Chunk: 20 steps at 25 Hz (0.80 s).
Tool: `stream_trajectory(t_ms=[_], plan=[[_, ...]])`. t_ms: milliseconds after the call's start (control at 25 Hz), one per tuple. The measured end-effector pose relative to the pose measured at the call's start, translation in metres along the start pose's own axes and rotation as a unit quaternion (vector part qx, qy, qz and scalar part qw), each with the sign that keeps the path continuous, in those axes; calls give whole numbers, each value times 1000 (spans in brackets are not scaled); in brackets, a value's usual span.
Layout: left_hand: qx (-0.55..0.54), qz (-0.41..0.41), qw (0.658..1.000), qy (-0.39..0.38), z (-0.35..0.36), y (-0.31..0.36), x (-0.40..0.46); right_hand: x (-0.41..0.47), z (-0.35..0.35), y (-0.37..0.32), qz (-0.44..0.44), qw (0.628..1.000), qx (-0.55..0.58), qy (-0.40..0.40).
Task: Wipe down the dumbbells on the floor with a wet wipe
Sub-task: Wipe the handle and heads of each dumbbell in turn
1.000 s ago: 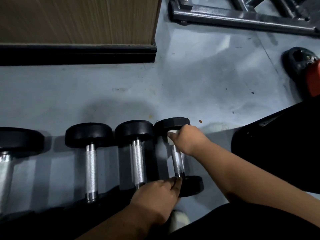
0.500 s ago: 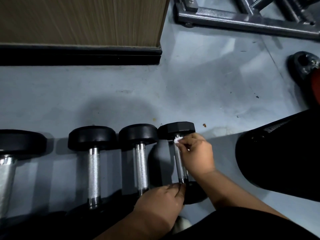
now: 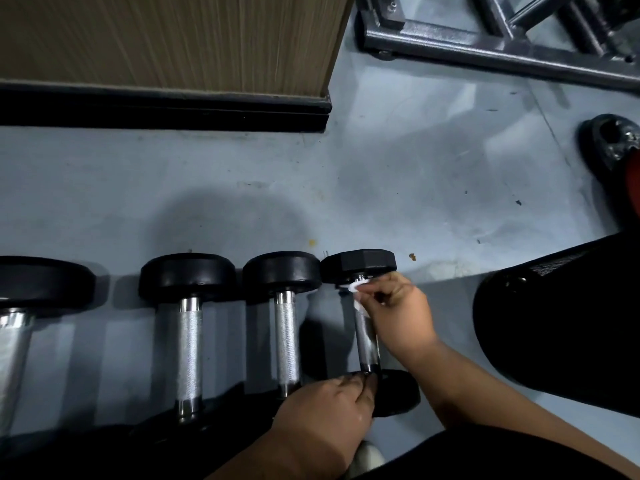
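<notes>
Head view looks down on a grey floor [image 3: 398,161], which carries everything; a wood-faced cabinet [image 3: 166,39] stands at its far left and a steel rack base [image 3: 485,39] at its far right. Along the near edge four dumbbells lie side by side with handles pointing away from the viewer: a large one [image 3: 14,341] cut off by the left edge, then two round-headed ones [image 3: 188,355] [image 3: 286,337], then the small hex-headed dumbbell [image 3: 367,341] being cleaned. The left hand [image 3: 329,414] rests on that dumbbell's near head, fingertips at the foot of the handle, seemingly steadying it. The right hand [image 3: 394,310] pinches a small white wet wipe [image 3: 356,287] against the top of the handle, just under the far head. The step looks like wiping this handle. The next stroke likely needs the wipe drawn along the knurled metal toward the near head, with the dumbbell kept from rolling.
</notes>
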<state>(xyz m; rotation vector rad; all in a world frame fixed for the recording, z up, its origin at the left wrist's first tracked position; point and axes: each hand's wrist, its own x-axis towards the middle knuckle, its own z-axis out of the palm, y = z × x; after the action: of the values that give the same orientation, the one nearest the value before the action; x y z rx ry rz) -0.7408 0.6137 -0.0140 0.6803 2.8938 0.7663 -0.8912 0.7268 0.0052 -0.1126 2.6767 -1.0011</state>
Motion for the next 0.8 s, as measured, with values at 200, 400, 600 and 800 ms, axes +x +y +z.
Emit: stream_trajectory(t_ms=[200,400,600,800], plan=[[-6,-19,999,29,-3,0,3,-37,-12,12,26,999,6,-34],[-9,10,999,30,3,3,3,-4,-3,16,6,1000,18,20],[-27,79,996,5,-3,2,3,-26,-11,28,-185,979,-80,-40],[35,143,989,25,-7,3,1,-3,-23,37,-351,923,-88,-128]])
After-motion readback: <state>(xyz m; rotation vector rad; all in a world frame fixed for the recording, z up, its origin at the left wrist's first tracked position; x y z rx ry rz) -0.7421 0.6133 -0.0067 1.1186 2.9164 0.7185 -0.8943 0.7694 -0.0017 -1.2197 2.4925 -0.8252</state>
